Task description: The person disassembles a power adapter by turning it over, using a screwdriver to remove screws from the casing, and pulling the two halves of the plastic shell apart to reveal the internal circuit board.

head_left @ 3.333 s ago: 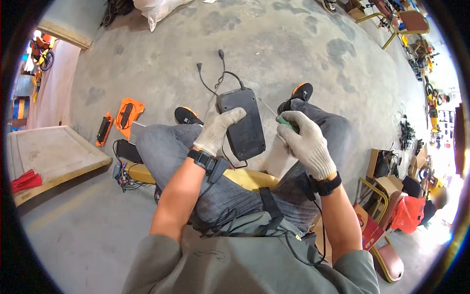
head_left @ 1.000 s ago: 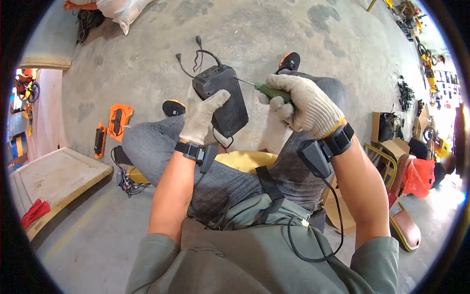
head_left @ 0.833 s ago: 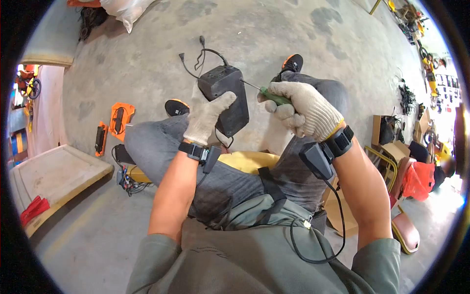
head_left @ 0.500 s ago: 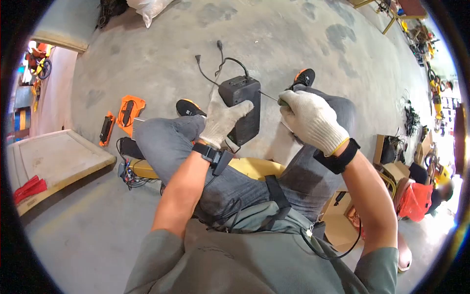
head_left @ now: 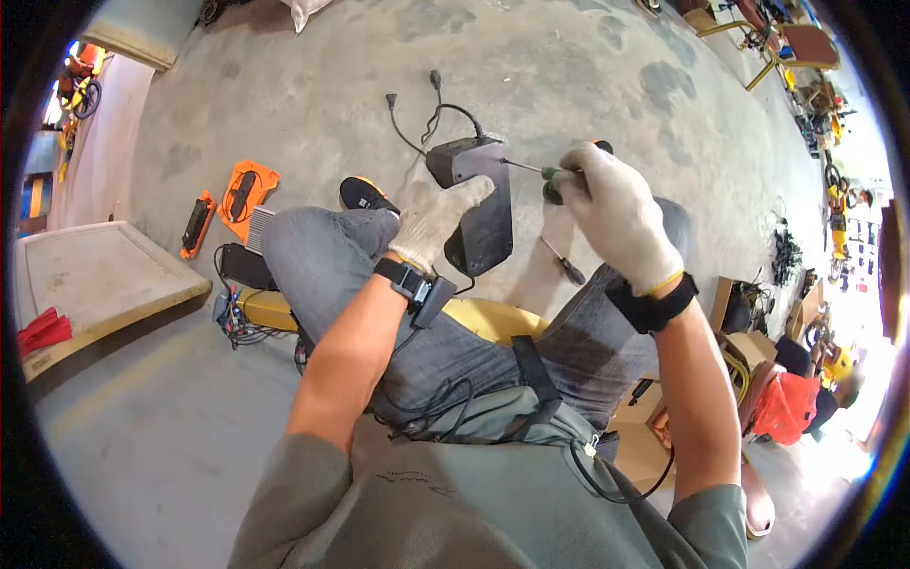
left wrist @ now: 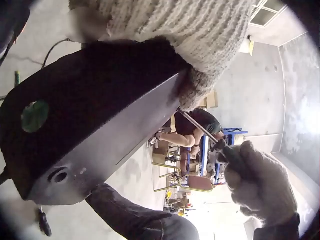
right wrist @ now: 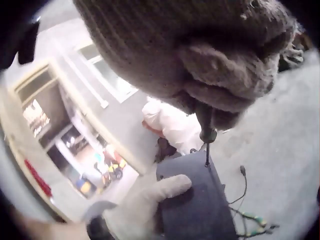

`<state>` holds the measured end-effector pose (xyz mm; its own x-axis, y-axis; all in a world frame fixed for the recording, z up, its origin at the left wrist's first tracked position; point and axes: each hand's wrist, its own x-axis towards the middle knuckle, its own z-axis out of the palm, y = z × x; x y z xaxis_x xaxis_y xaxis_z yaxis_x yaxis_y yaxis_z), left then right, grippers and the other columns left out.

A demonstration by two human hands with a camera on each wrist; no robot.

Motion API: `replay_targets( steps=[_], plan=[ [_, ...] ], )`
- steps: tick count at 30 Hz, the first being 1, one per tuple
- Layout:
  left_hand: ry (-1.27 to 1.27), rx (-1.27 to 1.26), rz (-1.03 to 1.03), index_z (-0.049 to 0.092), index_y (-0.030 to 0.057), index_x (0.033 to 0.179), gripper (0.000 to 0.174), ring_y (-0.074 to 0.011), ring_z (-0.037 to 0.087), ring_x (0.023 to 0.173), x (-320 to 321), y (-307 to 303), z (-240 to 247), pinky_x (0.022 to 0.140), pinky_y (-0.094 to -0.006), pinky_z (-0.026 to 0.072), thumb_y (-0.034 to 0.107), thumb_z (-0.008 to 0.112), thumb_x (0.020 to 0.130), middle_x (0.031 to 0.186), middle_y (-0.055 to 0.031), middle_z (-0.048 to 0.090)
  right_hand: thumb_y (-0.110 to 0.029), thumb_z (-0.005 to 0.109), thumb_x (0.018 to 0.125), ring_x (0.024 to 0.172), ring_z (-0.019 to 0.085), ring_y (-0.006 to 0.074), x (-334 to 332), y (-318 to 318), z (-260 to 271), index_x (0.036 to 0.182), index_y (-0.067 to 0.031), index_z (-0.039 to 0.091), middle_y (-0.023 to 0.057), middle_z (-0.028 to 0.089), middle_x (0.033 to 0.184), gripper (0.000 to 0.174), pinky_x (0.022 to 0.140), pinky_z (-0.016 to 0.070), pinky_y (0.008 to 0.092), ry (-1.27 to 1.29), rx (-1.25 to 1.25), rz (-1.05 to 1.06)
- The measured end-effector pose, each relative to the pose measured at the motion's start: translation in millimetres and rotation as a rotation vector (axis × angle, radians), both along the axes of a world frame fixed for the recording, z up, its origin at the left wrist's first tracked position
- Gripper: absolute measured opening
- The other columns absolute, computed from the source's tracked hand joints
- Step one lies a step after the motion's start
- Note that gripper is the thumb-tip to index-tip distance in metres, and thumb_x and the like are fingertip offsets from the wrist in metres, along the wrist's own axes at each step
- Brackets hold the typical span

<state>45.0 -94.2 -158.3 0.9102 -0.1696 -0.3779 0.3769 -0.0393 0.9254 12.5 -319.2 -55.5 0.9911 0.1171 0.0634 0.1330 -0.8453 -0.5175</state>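
My gloved left hand (head_left: 436, 216) grips a black charger box (head_left: 488, 223) from its left side, the thumb lying across the broad face. Two cords with plugs (head_left: 435, 80) trail from its far end. In my gloved right hand (head_left: 618, 216) is a screwdriver (right wrist: 205, 122) with a green handle, fingers curled round it. Its tip is at a small hole near the far right corner of the box, as the right wrist view shows. The left wrist view has the box's underside close up and the screwdriver shaft (left wrist: 199, 124) reaching its edge.
A second screwdriver (head_left: 567, 266) lies on the floor between the legs. To the left are orange plastic parts (head_left: 248, 199), a silver-and-black unit (head_left: 248, 267) and a low pale panel (head_left: 114, 284). Cardboard boxes (head_left: 749, 351) and a red bag (head_left: 785, 408) stand at the right.
The screwdriver, apart from the box 3.3 seconds ago, has come to its corner. The box has been tilted and partly turned back. The floor screwdriver, covered by my right hand before, now shows.
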Motion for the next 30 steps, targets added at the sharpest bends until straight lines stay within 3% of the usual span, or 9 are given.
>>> replay_targets(
  steps=[1,2,5,10,14,18,22,24,30],
  plan=[
    [-0.007,-0.013,0.015,0.068,0.0006,0.13,0.049,-0.0151,0.07,0.097,0,-1,-2,0.089,-0.0314,0.0572,0.017,0.086,0.087,0.114,-0.0063,0.075,-0.014,0.071,0.097,0.1,0.067,0.0454,-2,4,7,0.111,-0.0034,0.064,0.0202,0.07,0.105,0.019,0.085,0.055,0.0476,0.014,0.009,0.026],
    [-0.004,-0.059,0.015,0.068,0.0003,0.129,0.049,-0.0152,0.07,0.097,-1,-1,-8,0.089,-0.0315,0.0572,0.017,0.086,0.087,0.113,-0.0062,0.075,-0.012,0.072,0.096,0.108,0.067,0.045,-2,6,9,0.115,-0.0044,0.065,0.0204,0.068,0.11,0.022,0.089,0.055,0.0462,0.022,-0.012,0.031],
    [0.012,-0.184,0.042,0.068,-0.0003,0.128,0.048,-0.0154,0.07,0.097,1,0,-13,0.088,-0.0316,0.0574,0.017,0.086,0.087,0.112,-0.0062,0.075,-0.017,0.07,0.1,0.103,0.068,0.0475,-4,17,0,0.121,-0.0051,0.065,0.0206,0.071,0.106,0.025,0.088,0.056,0.0483,-0.069,0.084,-0.097],
    [0.014,-0.141,0.033,0.069,0.0008,0.126,0.042,-0.0144,0.07,0.095,-1,1,-2,0.087,-0.0314,0.058,0.012,0.085,0.088,0.11,-0.0066,0.075,-0.029,0.061,0.108,0.092,0.072,0.0463,4,21,10,0.117,-0.0042,0.067,0.024,0.075,0.095,0.027,0.082,0.0571,0.052,0.234,-0.043,-0.244],
    [0.065,-0.182,0.012,0.069,0.0013,0.123,0.04,-0.014,0.07,0.094,2,-2,0,0.088,-0.0313,0.058,0.013,0.086,0.088,0.11,-0.0068,0.076,-0.013,0.068,0.098,0.098,0.069,0.0437,-3,16,-8,0.108,-0.0052,0.065,0.0213,0.069,0.102,0.013,0.084,0.0556,0.0495,-0.02,0.019,-0.048],
    [0.07,-0.069,0.029,0.069,0.0009,0.122,0.039,-0.0142,0.07,0.096,1,2,-15,0.089,-0.0311,0.0582,0.012,0.085,0.089,0.111,-0.0067,0.075,-0.01,0.071,0.094,0.106,0.068,0.0414,-6,19,-14,0.113,-0.0061,0.066,0.0194,0.067,0.111,0.02,0.088,0.0561,0.0465,-0.087,0.143,-0.121],
    [0.129,-0.151,-0.011,0.068,0.0005,0.127,0.045,-0.0154,0.07,0.099,0,2,-15,0.092,-0.032,0.0578,0.013,0.086,0.088,0.116,-0.0072,0.075,-0.027,0.065,0.105,0.097,0.072,0.043,-3,20,-5,0.115,-0.0048,0.066,0.0222,0.073,0.101,0.024,0.083,0.057,0.0489,0.086,0.026,-0.324],
    [0.055,-0.106,0.001,0.068,0.0003,0.128,0.048,-0.0165,0.07,0.1,-1,2,-16,0.093,-0.0332,0.0575,0.015,0.087,0.087,0.116,-0.0066,0.075,-0.034,0.06,0.108,0.09,0.072,0.0444,0,16,-3,0.115,-0.0044,0.066,0.023,0.074,0.095,0.031,0.08,0.0569,0.0507,0.159,-0.061,-0.3],
    [0.005,-0.069,-0.023,0.069,0.0012,0.127,0.048,-0.016,0.07,0.099,2,5,-20,0.092,-0.0332,0.057,0.018,0.088,0.086,0.112,-0.0059,0.076,-0.016,0.071,0.098,0.102,0.069,0.0431,-4,7,-5,0.115,-0.0049,0.067,0.0207,0.069,0.107,0.021,0.084,0.0568,0.0472,-0.058,-0.043,0.002]
  ],
)
